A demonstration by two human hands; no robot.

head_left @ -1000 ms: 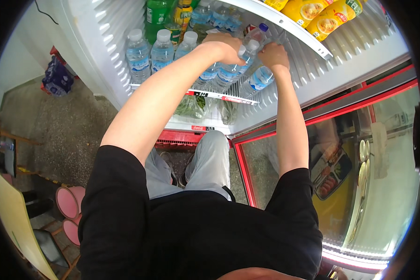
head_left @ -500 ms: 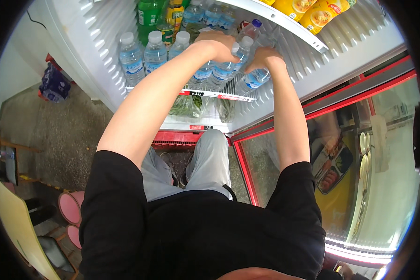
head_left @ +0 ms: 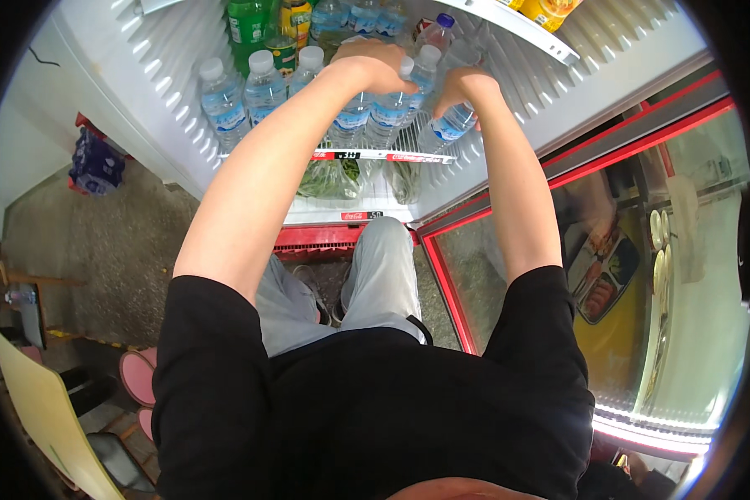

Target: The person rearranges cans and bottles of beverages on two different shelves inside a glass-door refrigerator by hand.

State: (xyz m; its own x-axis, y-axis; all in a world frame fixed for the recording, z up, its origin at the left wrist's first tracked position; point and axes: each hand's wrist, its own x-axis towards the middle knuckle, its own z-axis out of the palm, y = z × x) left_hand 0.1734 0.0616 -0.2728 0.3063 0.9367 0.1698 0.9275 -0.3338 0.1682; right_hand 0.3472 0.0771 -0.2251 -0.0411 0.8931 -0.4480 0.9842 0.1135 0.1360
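Observation:
Clear water bottles [head_left: 222, 104] with white caps and blue labels stand along the front of a fridge shelf [head_left: 258, 155]. My left hand [head_left: 373, 65] reaches over the row, thumb and fingers closed about the neck of a front water bottle [head_left: 386, 117]; its farther fingers are partly hidden. To the right, my right hand [head_left: 468, 86] wraps around the side of another water bottle [head_left: 448, 129], slightly tilted at the row's right end. A purple-capped bottle [head_left: 436, 33] stands behind, between my hands.
Green bottles [head_left: 248, 32] and more blue-labelled bottles [head_left: 364, 17] fill the back. Above right, a higher shelf edge [head_left: 525, 32] carries yellow packages [head_left: 550, 12]. Bagged green vegetables [head_left: 329, 179] lie below. The red-framed glass door [head_left: 550, 187] stands open at right; pink stools [head_left: 138, 377] are at left.
The fridge contents sit slightly higher and farther left in view. Both hands stay at the bottles; my right hand has shifted a little left, its bottle moving with the view.

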